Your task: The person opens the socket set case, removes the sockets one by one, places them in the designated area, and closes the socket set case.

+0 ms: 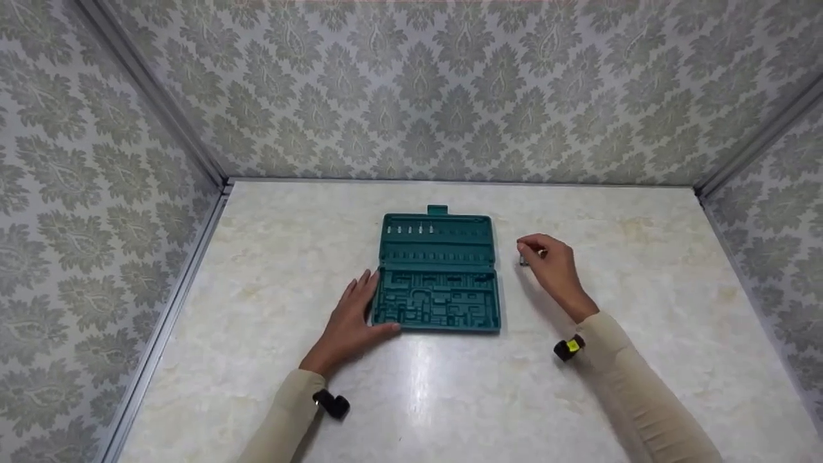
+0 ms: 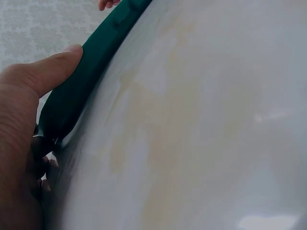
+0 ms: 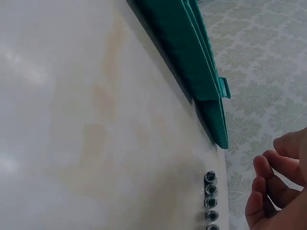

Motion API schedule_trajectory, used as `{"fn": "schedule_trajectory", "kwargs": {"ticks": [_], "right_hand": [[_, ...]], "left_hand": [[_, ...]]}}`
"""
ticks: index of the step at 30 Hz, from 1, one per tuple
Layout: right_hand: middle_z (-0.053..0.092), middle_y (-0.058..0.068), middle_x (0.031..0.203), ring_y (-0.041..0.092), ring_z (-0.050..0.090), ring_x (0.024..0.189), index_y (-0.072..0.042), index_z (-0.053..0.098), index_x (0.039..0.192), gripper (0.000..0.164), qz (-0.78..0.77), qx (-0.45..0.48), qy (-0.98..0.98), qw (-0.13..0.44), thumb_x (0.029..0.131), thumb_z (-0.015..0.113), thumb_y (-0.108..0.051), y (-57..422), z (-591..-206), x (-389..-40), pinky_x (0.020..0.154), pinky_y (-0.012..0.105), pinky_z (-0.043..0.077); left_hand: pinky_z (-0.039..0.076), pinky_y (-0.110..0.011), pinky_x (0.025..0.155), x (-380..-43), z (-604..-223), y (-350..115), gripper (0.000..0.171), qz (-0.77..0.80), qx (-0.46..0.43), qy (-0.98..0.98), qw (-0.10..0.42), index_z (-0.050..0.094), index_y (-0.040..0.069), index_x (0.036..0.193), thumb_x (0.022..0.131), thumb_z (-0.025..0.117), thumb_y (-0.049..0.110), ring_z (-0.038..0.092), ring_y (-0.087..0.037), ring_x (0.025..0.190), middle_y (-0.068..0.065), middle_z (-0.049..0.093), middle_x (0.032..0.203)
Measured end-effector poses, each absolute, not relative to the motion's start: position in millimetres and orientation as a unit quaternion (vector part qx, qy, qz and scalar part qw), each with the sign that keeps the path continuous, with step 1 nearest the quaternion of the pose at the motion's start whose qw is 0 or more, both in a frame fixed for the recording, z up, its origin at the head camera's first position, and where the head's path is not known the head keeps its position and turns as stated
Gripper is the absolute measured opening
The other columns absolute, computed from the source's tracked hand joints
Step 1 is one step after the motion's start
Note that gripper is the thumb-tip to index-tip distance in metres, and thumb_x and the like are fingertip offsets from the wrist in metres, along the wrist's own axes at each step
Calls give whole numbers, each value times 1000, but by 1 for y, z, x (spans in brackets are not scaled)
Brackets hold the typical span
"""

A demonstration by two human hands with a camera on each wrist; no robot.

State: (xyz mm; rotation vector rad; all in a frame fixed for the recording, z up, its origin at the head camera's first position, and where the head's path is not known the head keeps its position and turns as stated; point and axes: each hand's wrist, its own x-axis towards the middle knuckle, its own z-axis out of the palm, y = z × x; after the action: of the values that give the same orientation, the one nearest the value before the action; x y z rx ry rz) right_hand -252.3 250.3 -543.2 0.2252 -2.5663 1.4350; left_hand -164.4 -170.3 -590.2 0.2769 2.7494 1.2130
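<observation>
A green tool case lies unfolded on the table, with its moulded slots facing up. My left hand rests at its front left corner, the thumb along the front wall and fairly straight fingers along the left side. In the left wrist view that thumb touches the case wall. To the right of the case, my right hand hovers with bent fingers, and no object shows between them in the right wrist view. Beside this hand, several silver sockets stand in a row on the table.
Several small silver pieces sit in the left part of the case's top row. A latch tab sticks out from the far edge. Patterned walls enclose the pale table at the back and sides.
</observation>
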Motion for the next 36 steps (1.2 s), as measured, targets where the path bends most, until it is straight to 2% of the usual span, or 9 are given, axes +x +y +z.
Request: {"fn": "schedule_trajectory", "kwargs": {"ticks": [6,11,19,22,28,36], "right_hand": [[77,10,117,24,64,103,-1,78,127,25,467,118,-875,45,111,69,-17,225,-540,-264,88,35,51],[75,11,120,25,64,109,-1,77,130,26,452,151,-879,5,112,67,-18,208,-539,-273,94,45,53],[73,12,125,27,67,109,0,75,133,30,452,189,-871,-40,112,66,-20,180,-531,-291,98,48,55],[73,13,128,28,69,115,0,75,134,30,443,204,-871,-46,112,67,-19,168,-529,-299,102,51,56],[75,15,125,30,71,111,1,76,131,27,436,226,-870,-46,111,67,-14,148,-532,-313,100,52,57],[69,19,132,34,65,121,3,73,136,33,450,204,-868,-37,110,69,-17,132,-536,-323,108,53,52]], "left_hand": [[17,-65,133,-163,-591,-172,121,403,91,909,62,19,31,178,85,84,71,7,-34,171,1,15,185],[16,-65,133,-162,-592,-172,120,404,83,908,70,17,36,178,84,84,72,5,-32,171,4,13,185],[15,-65,133,-162,-591,-174,121,402,84,909,67,17,34,178,84,84,72,6,-33,171,3,13,185],[15,-64,134,-162,-589,-174,120,400,84,911,65,18,33,178,85,84,70,6,-33,171,2,14,185],[15,-63,134,-162,-588,-173,120,397,84,912,65,18,33,178,86,84,69,6,-34,171,2,13,185],[16,-65,133,-162,-586,-170,120,403,87,909,68,18,35,178,84,84,71,7,-35,171,1,14,185]]}}
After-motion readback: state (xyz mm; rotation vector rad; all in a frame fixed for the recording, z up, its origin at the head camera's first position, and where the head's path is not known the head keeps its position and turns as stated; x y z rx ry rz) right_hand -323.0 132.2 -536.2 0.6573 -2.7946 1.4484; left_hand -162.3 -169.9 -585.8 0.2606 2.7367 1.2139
